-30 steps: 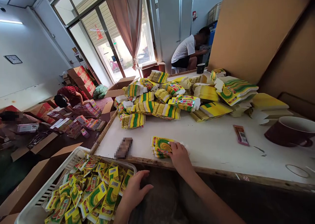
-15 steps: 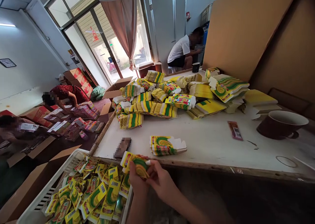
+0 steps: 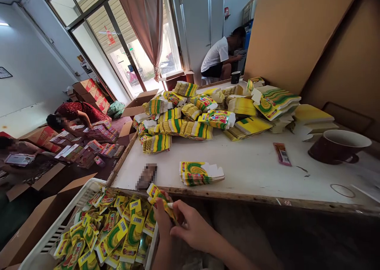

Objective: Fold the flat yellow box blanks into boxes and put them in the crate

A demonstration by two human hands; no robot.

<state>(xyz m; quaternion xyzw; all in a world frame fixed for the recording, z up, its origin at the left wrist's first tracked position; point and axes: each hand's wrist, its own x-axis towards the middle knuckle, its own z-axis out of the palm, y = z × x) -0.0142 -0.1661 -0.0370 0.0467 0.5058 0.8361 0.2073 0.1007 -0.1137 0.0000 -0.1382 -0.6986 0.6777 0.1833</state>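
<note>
My left hand (image 3: 162, 218) is closed round a small yellow-and-green printed carton (image 3: 154, 191), its thumb on the near face. At the carton's right end, my right hand (image 3: 194, 227) has its fingers bent and pinched against it; a small white bit shows at the index fingertip, and I cannot tell whether it is a flap or a covering. Below and to the left, a white plastic basket (image 3: 50, 244) holds many similar cartons (image 3: 113, 238). On the table (image 3: 249, 171), just beyond my hands, lies a stack of flat cartons (image 3: 194, 173) with white flaps pointing right.
Bundles of flat cartons (image 3: 190, 127) are heaped at the table's back. A dark mug (image 3: 329, 151), a small packet (image 3: 282, 154) and a rubber band (image 3: 342, 190) lie right. Large cardboard (image 3: 293, 36) leans behind. One person (image 3: 218, 56) sits at the back; two others work among boxes left.
The carton has turned from showing its broad face to a narrower, steeper angle. My right fingers have shifted slightly along its right end. The camera view has moved a little.
</note>
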